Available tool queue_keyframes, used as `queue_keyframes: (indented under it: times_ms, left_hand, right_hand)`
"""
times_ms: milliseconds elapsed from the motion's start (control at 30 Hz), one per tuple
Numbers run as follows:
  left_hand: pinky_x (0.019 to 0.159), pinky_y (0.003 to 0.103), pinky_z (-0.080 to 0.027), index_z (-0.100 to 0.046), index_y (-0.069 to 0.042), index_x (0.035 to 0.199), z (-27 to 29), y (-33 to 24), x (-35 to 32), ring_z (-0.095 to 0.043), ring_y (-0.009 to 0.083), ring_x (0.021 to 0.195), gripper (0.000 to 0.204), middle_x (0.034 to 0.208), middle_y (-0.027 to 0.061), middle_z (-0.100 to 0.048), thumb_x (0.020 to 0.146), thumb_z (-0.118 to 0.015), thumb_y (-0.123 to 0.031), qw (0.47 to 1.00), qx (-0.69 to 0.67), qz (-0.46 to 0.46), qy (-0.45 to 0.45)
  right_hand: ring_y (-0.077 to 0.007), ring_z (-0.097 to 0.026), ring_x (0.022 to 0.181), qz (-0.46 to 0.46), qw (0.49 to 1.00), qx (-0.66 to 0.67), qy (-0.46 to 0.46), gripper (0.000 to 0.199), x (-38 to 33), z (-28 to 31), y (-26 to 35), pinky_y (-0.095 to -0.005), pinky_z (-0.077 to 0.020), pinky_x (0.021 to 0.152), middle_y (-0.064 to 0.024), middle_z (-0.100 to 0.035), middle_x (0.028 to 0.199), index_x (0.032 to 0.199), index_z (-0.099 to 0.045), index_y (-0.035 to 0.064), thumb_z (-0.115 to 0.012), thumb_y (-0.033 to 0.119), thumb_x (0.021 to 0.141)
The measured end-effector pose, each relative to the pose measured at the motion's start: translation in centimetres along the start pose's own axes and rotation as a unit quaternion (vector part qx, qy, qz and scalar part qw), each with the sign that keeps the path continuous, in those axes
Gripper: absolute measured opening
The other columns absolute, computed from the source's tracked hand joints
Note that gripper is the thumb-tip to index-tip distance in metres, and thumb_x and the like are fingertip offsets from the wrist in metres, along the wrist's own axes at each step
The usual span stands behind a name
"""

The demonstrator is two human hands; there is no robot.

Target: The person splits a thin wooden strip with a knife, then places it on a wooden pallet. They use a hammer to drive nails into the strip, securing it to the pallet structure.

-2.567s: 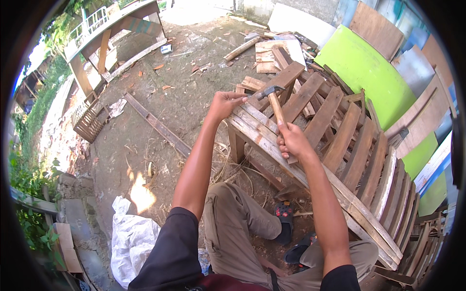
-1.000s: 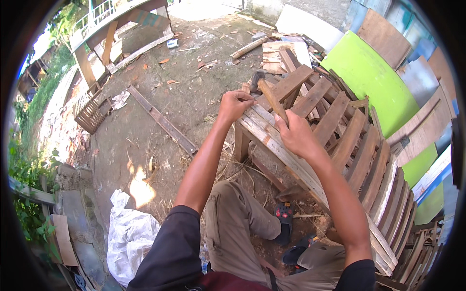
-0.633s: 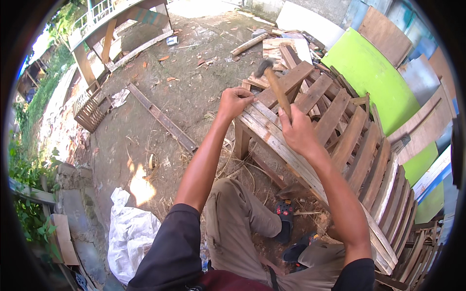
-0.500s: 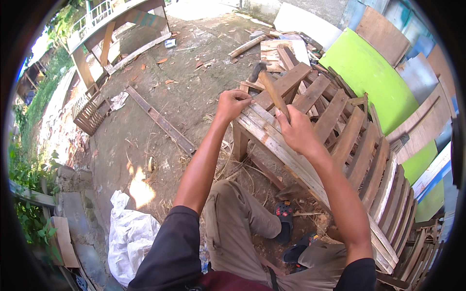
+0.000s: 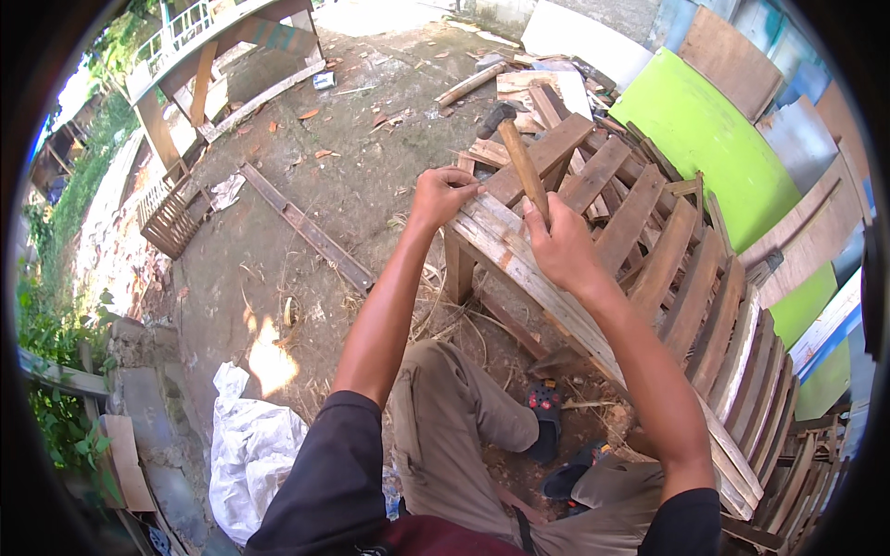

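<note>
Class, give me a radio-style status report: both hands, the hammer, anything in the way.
Right hand gripping hammer handle, head raised. Left hand pinching at slat end on wooden frame. Loose boards lie beyond; nothing between hammer and slat.

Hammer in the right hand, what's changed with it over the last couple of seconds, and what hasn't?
The right hand has swung the hammer up: earlier its head lay low on the slats, now it is raised above the wooden slatted frame. The left hand stays pinched at the frame's near corner, and the grip on the handle is unchanged.
</note>
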State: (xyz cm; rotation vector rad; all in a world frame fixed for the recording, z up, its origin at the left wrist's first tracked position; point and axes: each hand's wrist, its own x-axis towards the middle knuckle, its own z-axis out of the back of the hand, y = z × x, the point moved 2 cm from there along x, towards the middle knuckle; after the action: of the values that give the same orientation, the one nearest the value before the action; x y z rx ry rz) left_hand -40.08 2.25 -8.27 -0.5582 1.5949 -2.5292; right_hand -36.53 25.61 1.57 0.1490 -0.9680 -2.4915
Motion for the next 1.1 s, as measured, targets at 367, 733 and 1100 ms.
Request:
queue_keyframes:
  times_ms: [367, 733, 1100]
  left_hand:
    - [0.083, 0.033, -0.052, -0.076, 0.0, 0.097, -0.5, 0.8, 0.1, -0.066, 0.0158, 0.088, 0.028, 0.097, 0.0074, -0.075, 0.093, -0.071, -0.027, 0.997, 0.002, -0.073, -0.004]
    - [0.094, 0.041, -0.05, -0.066, -0.003, 0.13, 0.0, 0.9, 2.8, -0.065, 0.0257, 0.105, 0.056, 0.121, 0.0129, -0.07, 0.104, -0.047, -0.049, 0.974, -0.051, 0.185, 0.123]
    - [0.113, 0.05, -0.039, -0.039, -0.001, 0.154, -1.5, 0.7, 3.8, -0.046, 0.0343, 0.14, 0.075, 0.155, 0.0203, -0.045, 0.106, -0.028, -0.058, 0.904, 0.167, 0.265, 0.291]
  right_hand:
    - [-0.0452, -0.066, 0.082, -0.08, 0.986, 0.107, -0.098, 0.042, -0.4, -1.3, -4.5, -0.0505, -0.0483, 0.076, -0.0251, -0.066, 0.081, 0.097, -0.061, -0.0028, -0.052, 0.038, 0.104]
    - [-0.0525, -0.064, 0.088, -0.014, 0.99, 0.06, -0.124, 0.035, -1.3, -3.0, -4.2, -0.0562, -0.047, 0.077, -0.0309, -0.066, 0.085, 0.1, -0.054, -0.0024, -0.052, 0.032, 0.105]
    - [-0.0512, -0.062, 0.089, -0.004, 0.997, 0.046, -0.061, 0.038, -2.0, -2.6, -4.6, -0.0541, -0.0464, 0.079, -0.0302, -0.064, 0.086, 0.103, -0.054, -0.0046, -0.054, 0.033, 0.104]
